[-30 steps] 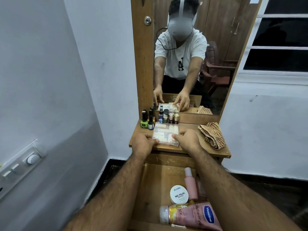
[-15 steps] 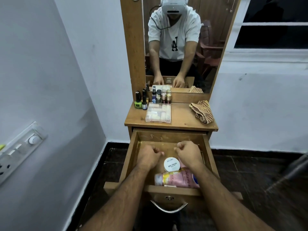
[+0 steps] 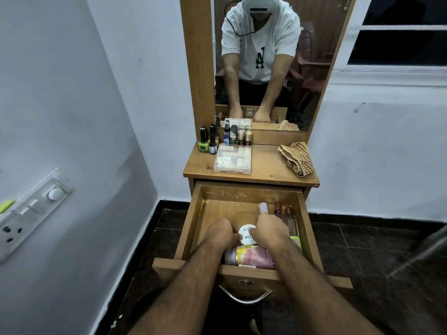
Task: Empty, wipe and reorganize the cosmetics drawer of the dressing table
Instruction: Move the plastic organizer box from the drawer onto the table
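Drawer [image 3: 191,228], emptying: left hand [image 3: 221,234] and right hand [image 3: 269,232] curl around nail polish remover jar [image 3: 246,234]; lift straight up, clearing pink bottle [image 3: 251,258].

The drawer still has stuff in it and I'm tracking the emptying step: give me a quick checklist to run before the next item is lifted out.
1. Drawer pulled fully open: ok.
2. Left hand gripping the white nail polish jar: cannot tell, fingers hidden.
3. Right hand gripping the pink bottle: cannot tell.
4. Free space on the tabletop between clear organizer box and checked cloth: ok.
5. Drawer emptied: not ok, lotion bottle remains.
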